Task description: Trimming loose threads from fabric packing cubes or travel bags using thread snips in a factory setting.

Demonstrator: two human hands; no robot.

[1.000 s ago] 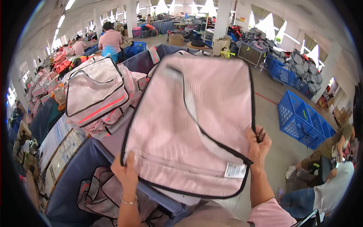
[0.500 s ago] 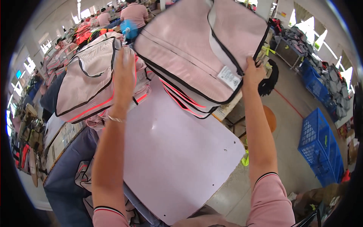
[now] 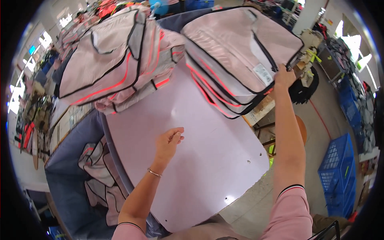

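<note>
My right hand (image 3: pixel 284 77) grips the near right corner of the top pink mesh panel (image 3: pixel 230 44), close to its white label (image 3: pixel 263 74). Black binding edges this panel, which lies on a stack of similar panels (image 3: pixel 214 86) with bright coral piping at the far side of the table. My left hand (image 3: pixel 169 143) hovers above the pale table (image 3: pixel 192 176), its fingers curled in and nothing visible in them. Beyond it to the left rests another heap of pink pieces (image 3: pixel 108 60) with black binding and coral strips.
Left of the table a dark blue cloth bin (image 3: pixel 64 180) holds pink pieces (image 3: pixel 102 172). Blue plastic crates (image 3: pixel 338 172) stand on the floor at right, near a round stool (image 3: pixel 301 130). Grey bundles (image 3: pixel 362 100) line the right side.
The top panel has come down from a raised position onto the stack, my right hand still on its corner. My left hand has drawn back from the left heap toward me, its fingers curling.
</note>
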